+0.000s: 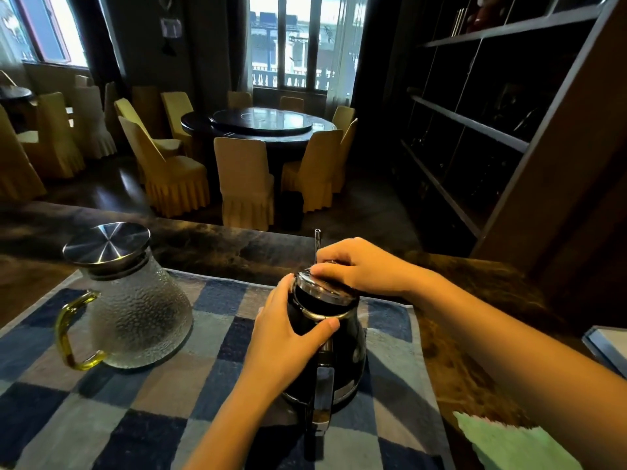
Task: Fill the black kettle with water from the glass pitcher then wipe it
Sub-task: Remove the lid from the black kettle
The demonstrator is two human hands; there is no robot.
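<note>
The black kettle (342,354) stands upright on a blue checked towel (142,408), its handle pointing toward me. My left hand (288,330) wraps around the kettle's neck from the left. My right hand (359,266) rests over the top, its fingers on the shiny lid (322,288), which sits slightly tilted. The glass pitcher (135,310), textured with a yellow-green handle and a steel lid, stands on the towel to the left, apart from both hands. A thin glass tube (317,244) rises behind the kettle.
A green cloth (502,446) lies at the lower right on the dark marble counter (217,245). A flat grey object (607,347) sits at the right edge. Tall dark shelves (492,130) stand to the right; a round table with yellow chairs lies beyond the counter.
</note>
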